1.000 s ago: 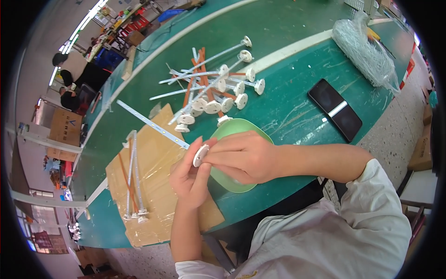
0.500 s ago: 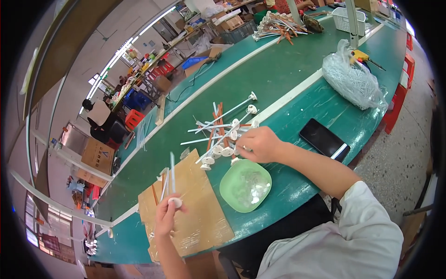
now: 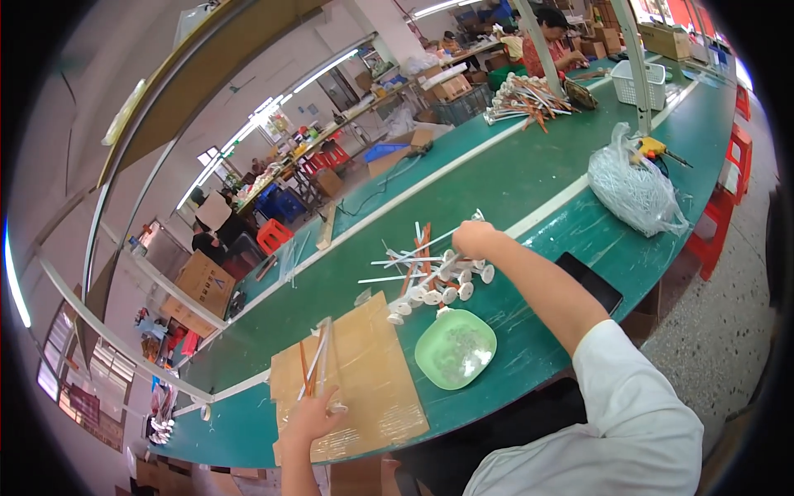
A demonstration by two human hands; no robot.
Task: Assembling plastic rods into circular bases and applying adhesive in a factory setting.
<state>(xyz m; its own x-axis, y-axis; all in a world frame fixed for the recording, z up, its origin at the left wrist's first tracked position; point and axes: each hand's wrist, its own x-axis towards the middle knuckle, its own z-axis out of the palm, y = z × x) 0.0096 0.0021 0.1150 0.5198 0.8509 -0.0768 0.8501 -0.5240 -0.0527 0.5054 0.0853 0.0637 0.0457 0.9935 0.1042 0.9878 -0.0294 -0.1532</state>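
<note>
Touching strips [image 3: 419, 273], right fingers [image 3: 466, 240] curled, left fingers [image 3: 330, 420] parted

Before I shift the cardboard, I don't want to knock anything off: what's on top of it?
Brown and white strips lie on the cardboard. The left hand covers their near ends, so what lies under that hand can't be seen.

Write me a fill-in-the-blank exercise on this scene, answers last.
1. The bowl is coloured ____.
2. The hand nearer the bag is the ____ one.
3. The cardboard lies to the ____ of the bowl.
4. The discs near the bowl are coloured ____.

Missing words: green; right; left; white.
</note>
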